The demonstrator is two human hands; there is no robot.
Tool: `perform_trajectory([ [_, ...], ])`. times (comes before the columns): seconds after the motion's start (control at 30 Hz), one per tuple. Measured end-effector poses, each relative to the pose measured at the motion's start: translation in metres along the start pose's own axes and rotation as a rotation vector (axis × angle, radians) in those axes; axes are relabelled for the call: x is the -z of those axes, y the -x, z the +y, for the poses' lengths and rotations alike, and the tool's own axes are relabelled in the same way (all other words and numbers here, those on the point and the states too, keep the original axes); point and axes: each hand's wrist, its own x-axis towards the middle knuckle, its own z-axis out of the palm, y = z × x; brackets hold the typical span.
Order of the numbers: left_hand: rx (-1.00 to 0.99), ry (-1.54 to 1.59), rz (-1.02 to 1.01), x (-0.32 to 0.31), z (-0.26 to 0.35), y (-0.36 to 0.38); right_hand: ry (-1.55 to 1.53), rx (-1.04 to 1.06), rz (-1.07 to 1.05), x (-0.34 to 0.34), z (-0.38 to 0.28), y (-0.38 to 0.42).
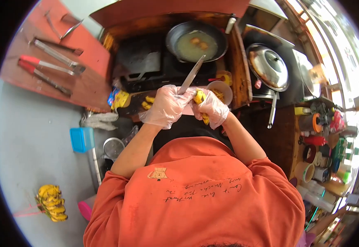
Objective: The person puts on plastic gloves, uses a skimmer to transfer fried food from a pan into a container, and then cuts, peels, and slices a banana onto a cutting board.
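My left hand [162, 106], in a clear plastic glove, is closed around a knife [192, 74] whose blade points up and away, toward the frying pan. My right hand [213, 108], also gloved, grips a banana [199, 97], yellow with dark spots; its lower end shows beneath the fingers. The two hands are close together in front of my chest. Beyond them, a dark frying pan [172, 41] holds pale liquid with two brown pieces in it. Beside my right hand stands a round bowl [228, 94] with yellow strips inside. More bananas [147, 103] lie left of my left hand.
A lidded pan [270, 68] stands on the right, its handle pointing toward me. Several tongs [50, 66] hang on the red board at left. A banana bunch [53, 202] hangs at lower left, near a blue container [82, 140]. Crowded shelves [317, 152] line the right.
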Motion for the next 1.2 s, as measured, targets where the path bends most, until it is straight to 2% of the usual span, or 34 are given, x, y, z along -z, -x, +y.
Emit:
perform_trajectory([
  [0.07, 0.041, 0.040, -0.094, -0.013, 0.004, -0.012, 0.007, 0.012, 0.020, 0.016, 0.001, 0.010],
  [0.1, -0.051, -0.024, -0.124, -0.019, 0.002, -0.018, 0.012, -0.011, 0.051, 0.020, -0.003, 0.016],
  [0.13, -0.063, -0.025, -0.150, -0.025, 0.009, -0.023, 0.016, -0.035, 0.080, 0.024, -0.008, 0.023],
  [0.17, -0.024, -0.081, -0.211, -0.029, 0.020, -0.026, -0.002, -0.033, 0.055, 0.028, -0.014, 0.029],
  [0.2, 0.014, -0.139, -0.268, -0.034, 0.027, -0.030, -0.005, -0.092, 0.128, 0.029, -0.020, 0.036],
  [0.23, 0.115, -0.109, -0.285, -0.040, 0.029, -0.035, 0.047, -0.108, 0.122, 0.038, -0.017, 0.039],
  [0.27, 0.110, -0.112, -0.298, -0.044, 0.024, -0.041, 0.097, -0.127, 0.113, 0.048, -0.013, 0.041],
  [0.33, -0.223, -0.289, -0.357, -0.050, 0.011, -0.050, 0.126, -0.148, 0.106, 0.059, -0.006, 0.042],
  [0.37, -0.220, -0.292, -0.362, -0.053, 0.010, -0.051, 0.159, -0.175, 0.086, 0.063, -0.005, 0.042],
  [0.4, -0.120, -0.259, -0.317, -0.056, 0.010, -0.051, 0.155, -0.175, 0.085, 0.067, -0.005, 0.041],
  [0.43, -0.019, -0.225, -0.268, -0.056, 0.011, -0.052, 0.065, -0.163, 0.032, 0.070, -0.005, 0.040],
  [0.47, -0.012, -0.227, -0.262, -0.053, 0.002, -0.055, -0.025, -0.152, -0.025, 0.072, -0.006, 0.037],
  [0.53, -0.255, -0.295, -0.314, -0.043, -0.016, -0.060, -0.036, -0.161, -0.050, 0.073, -0.009, 0.024],
  [0.6, -0.242, -0.348, -0.245, -0.032, -0.022, -0.057, -0.049, -0.167, -0.073, 0.071, -0.004, 0.007],
  [0.67, -0.230, -0.400, -0.179, -0.023, -0.021, -0.056, 0.432, -0.294, 0.204, 0.060, 0.001, -0.016],
  [0.7, -0.065, -0.367, -0.079, -0.020, -0.021, -0.057, 0.658, -0.337, 0.235, 0.057, 0.000, -0.023],
  [0.73, 0.100, -0.332, 0.020, -0.017, -0.023, -0.057, 0.654, -0.342, 0.228, 0.050, 0.000, -0.027],
  [0.77, 0.148, -0.273, 0.037, -0.012, -0.028, -0.058, 0.733, -0.311, 0.252, 0.042, 0.002, -0.031],
  [0.83, 0.160, -0.270, 0.013, -0.001, -0.035, -0.061, 0.814, -0.283, 0.278, 0.028, -0.004, -0.040],
  [0.93, 0.135, -0.226, -0.025, 0.016, -0.057, -0.067, 0.916, -0.450, 0.274, 0.011, -0.020, -0.050],
  [0.97, -0.026, -0.353, -0.107, 0.025, -0.068, -0.073, 0.911, -0.460, 0.277, 0.012, -0.005, -0.054],
  [1.0, -0.189, -0.479, -0.188, 0.032, -0.078, -0.077, 0.979, -0.272, 0.322, 0.019, 0.020, -0.059],
  [1.03, -0.106, -0.372, -0.106, 0.031, -0.087, -0.079, 1.041, -0.080, 0.363, 0.012, 0.020, -0.064],
  [1.07, -0.102, -0.371, -0.110, 0.033, -0.094, -0.080, 1.037, -0.086, 0.363, 0.009, 0.017, -0.066],
  [1.13, 0.005, -0.104, -0.201, 0.043, -0.106, -0.082, 0.683, -0.393, 0.321, 0.002, 0.003, -0.069],
  [1.17, -0.020, -0.160, -0.269, 0.051, -0.109, -0.084, 0.466, -0.263, 0.335, 0.005, 0.026, -0.076],
  [1.2, -0.022, -0.158, -0.274, 0.055, -0.110, -0.084, 0.466, -0.265, 0.341, 0.013, 0.043, -0.075],
])
